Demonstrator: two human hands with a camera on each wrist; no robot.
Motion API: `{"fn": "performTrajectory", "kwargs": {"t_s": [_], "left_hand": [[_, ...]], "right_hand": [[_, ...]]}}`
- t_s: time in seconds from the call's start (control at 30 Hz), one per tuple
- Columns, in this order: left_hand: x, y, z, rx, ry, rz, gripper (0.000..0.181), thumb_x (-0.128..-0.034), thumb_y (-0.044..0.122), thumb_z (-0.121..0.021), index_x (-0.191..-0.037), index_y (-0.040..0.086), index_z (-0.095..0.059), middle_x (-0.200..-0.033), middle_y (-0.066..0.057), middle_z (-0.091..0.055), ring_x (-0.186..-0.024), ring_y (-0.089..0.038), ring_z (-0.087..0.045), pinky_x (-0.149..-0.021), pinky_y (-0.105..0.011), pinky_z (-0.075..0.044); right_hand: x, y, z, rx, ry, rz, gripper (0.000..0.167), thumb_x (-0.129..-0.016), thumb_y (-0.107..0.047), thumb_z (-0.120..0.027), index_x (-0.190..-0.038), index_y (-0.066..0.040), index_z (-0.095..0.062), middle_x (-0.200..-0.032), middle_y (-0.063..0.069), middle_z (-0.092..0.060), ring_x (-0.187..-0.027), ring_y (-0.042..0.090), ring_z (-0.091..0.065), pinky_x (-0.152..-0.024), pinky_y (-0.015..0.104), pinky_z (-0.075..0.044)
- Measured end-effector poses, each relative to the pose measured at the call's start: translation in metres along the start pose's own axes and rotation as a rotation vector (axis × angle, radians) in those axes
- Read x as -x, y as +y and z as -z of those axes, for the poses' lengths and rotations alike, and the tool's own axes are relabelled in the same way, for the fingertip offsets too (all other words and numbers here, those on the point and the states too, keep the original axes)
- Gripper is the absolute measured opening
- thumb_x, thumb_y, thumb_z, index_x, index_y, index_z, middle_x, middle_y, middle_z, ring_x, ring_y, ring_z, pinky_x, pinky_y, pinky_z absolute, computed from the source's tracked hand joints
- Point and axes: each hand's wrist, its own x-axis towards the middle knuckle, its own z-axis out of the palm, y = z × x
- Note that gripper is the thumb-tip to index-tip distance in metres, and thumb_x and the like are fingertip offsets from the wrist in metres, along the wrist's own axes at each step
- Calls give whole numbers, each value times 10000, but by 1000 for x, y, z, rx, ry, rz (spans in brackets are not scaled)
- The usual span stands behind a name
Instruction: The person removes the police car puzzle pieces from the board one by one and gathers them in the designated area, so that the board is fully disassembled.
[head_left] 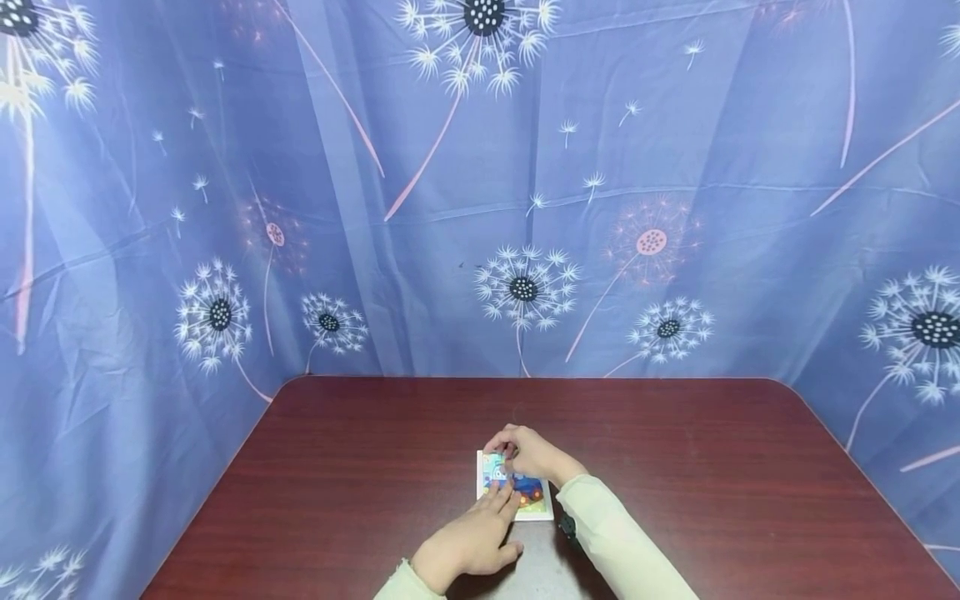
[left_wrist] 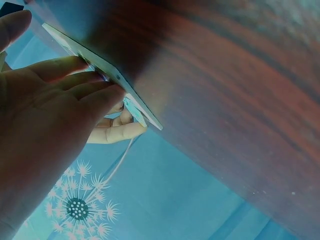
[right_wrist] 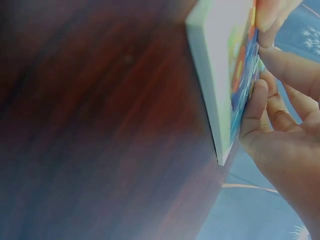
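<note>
A small square picture puzzle (head_left: 532, 502) with a white border lies on the table, showing bright blue, orange and yellow shapes. My left hand (head_left: 474, 533) reaches in from the near left, its fairly straight fingers resting on the picture. From the right, my right hand (head_left: 534, 454) curls over the upper part. Its fingertips pinch a light-blue piece (left_wrist: 134, 109), which stands tilted off the board in the left wrist view. The right wrist view shows the thumb and bent fingers close against the picture (right_wrist: 242, 75). The hands cover much of the puzzle.
The dark red wooden table (head_left: 337, 483) spreads to both sides of the puzzle. Blue curtains (head_left: 450, 292) with dandelion prints hang behind and beside it. A small dark device (head_left: 567, 525) sits at the right sleeve's wrist.
</note>
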Motion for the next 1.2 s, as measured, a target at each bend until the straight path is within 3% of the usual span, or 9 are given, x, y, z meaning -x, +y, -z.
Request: {"fn": "performTrajectory", "kwargs": {"t_s": [0.4, 0.73, 1.2], "left_hand": [[0, -1, 2, -11, 10, -15, 666, -923, 354, -571, -1444, -19, -390, -1530, -197, -300, -1420, -331, -260, -1139, -363, -276], [1, -1, 1, -17, 12, -19, 668, -924, 352, -568, -1444, -24, -386, -1528, -197, -302, -1421, -329, -258, -1139, -368, -276], [1, -1, 1, -21, 14, -16, 662, -922, 347, -568, -1443, -21, -390, -1528, -193, -306, -1420, -327, -261, -1137, -364, -280]], "right_hand": [[0, 2, 0, -18, 37, -12, 270, -837, 114, -628, -1031, -55, -711, -982, 88, -607, -862, 209, -590, -740, 266, -498], [-1, 1, 1, -40, 48, -21, 216, -864, 63, -630, -1014, -65, -718, -1000, 51, -694, -898, 218, -637, -777, 358, -534], [0, -1, 0, -96, 49, -25, 210, -876, 78, -604, -1009, -45, -710, -930, 76, -670, -778, 160, -601, -679, 273, -505]]}}
